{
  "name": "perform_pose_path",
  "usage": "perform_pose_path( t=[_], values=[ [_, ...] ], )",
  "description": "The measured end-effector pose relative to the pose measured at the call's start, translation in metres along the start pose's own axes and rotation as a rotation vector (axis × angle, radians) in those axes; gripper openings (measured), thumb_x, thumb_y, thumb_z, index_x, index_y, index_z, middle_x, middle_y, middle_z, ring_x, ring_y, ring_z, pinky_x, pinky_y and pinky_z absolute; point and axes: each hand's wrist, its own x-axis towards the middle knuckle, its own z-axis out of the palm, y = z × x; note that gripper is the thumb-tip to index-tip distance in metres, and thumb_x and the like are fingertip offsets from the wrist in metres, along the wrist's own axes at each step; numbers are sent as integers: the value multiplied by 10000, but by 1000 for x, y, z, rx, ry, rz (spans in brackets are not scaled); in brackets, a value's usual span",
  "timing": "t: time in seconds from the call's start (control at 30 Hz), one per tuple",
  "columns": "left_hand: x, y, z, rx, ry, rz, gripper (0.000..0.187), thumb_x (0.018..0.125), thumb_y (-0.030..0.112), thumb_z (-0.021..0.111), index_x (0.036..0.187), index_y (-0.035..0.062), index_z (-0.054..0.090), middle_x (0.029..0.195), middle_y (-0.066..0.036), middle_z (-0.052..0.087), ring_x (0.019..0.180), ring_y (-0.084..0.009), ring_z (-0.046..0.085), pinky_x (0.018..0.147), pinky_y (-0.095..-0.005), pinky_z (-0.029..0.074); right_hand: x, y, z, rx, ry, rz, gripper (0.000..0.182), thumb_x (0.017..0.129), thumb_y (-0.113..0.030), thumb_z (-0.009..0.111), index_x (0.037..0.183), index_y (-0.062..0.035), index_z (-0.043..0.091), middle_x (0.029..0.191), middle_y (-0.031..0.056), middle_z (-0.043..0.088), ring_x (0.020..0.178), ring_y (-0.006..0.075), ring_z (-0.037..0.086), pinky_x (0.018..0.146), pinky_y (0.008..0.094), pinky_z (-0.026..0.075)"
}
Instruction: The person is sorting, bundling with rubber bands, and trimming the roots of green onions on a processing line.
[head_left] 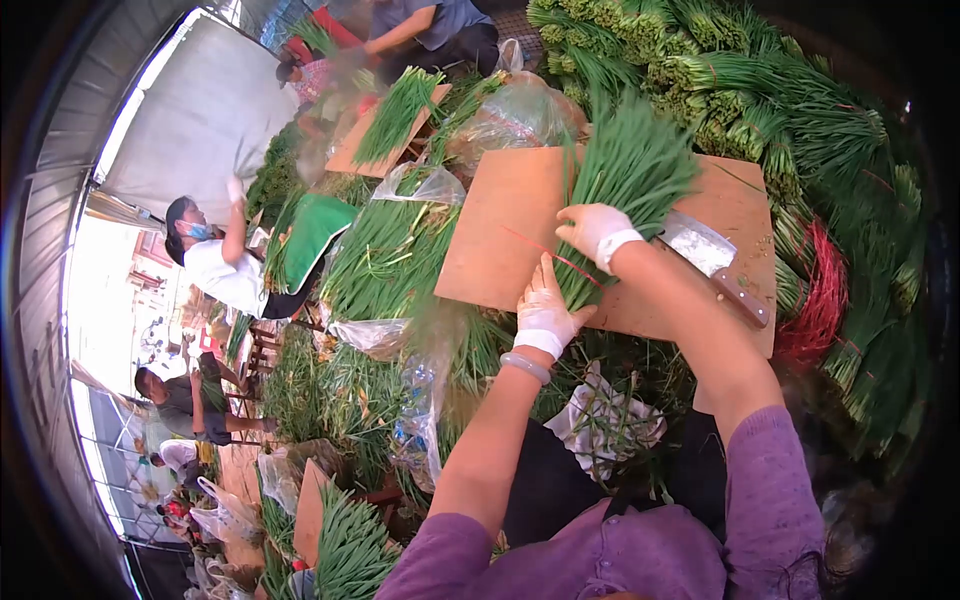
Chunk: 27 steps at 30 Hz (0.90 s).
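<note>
A bunch of long green stalks (635, 165) lies across a brown board (510, 225), its leafy end blurred. My right hand (600, 235), in a pale glove, is wrapped over the bunch. Lower down, my left hand (548, 315), also gloved, holds the cut end of the bunch near a red tie (585, 268). The tie's loose end sticks out to the left over the board. On the board to the right of my right hand rests a cleaver (700, 245) with a brown handle.
Bundled stalks (740, 90) are piled at the right, with red ties (818, 300) beside them. Loose stalks (385, 260) lie on plastic at the left. A crumpled white bag (603, 420) is below the board. Several people work at the left and top.
</note>
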Motion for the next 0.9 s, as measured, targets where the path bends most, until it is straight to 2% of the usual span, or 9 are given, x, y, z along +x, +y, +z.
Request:
perform_pose_path(
  t=[0.27,0.37,0.43,0.47,0.57,0.63,0.8,0.87,0.9],
  values=[
    [-1,8,-5,121,2,48,1135,583,456,810,1372,-61,179,1229,-221,453,1081,-350,505,913,-439,419,44,-31,48,-72,-196,36,287,798,-289,582,1026,-140,672,1005,127,661,943,283,619,839,368,479],
    [-6,6,-9,-84,92,77,1135,547,380,837,1374,-51,190,1214,-212,459,1091,-339,499,905,-433,417,37,-9,61,300,-77,-55,221,825,-214,565,915,-32,653,887,159,665,783,288,638,715,375,505],
    [-6,-1,-10,-51,118,135,1147,529,355,843,1382,-40,186,1227,-207,452,1094,-333,496,907,-430,414,31,0,66,1319,-49,151,146,856,-137,525,781,-25,582,720,95,604,602,199,561,591,312,474],
    [-7,-6,-11,-4,139,195,1160,511,330,848,1391,-30,183,1240,-202,445,1098,-327,493,909,-427,410,1,-21,32,1287,-17,168,146,882,-105,504,745,-62,529,649,20,526,541,95,470,489,231,389],
    [-14,-11,-26,139,105,295,1191,498,336,853,1409,-7,166,1319,-187,404,1155,-313,461,950,-428,379,-6,-4,27,1481,62,157,103,894,-146,523,819,-80,547,608,-57,446,488,35,371,411,177,244],
    [-18,0,-42,272,-33,257,1206,504,395,849,1408,-5,159,1366,-179,368,1242,-309,394,1016,-478,313,-9,5,38,1531,71,205,98,904,-142,529,832,-76,539,624,-56,446,491,28,364,410,174,240],
    [18,28,-48,200,-13,190,1263,496,480,833,1430,31,112,1373,-165,364,1295,-268,332,1045,-518,259,-12,0,27,1707,67,226,112,900,-153,529,827,-73,559,585,-80,407,451,14,312,381,176,210],
    [29,38,-32,175,-213,93,1257,504,447,835,1439,57,90,1358,-173,382,1279,-296,357,1030,-542,278,-17,2,23,1753,102,266,107,896,-142,527,821,-73,561,556,-88,378,431,16,290,365,182,194],
    [32,38,-20,125,-200,86,1241,526,394,834,1448,85,62,1272,-169,447,1183,-317,460,961,-513,386,-21,6,23,1782,93,280,107,893,-137,527,813,-72,557,546,-89,370,425,17,281,363,185,192]
  ],
)
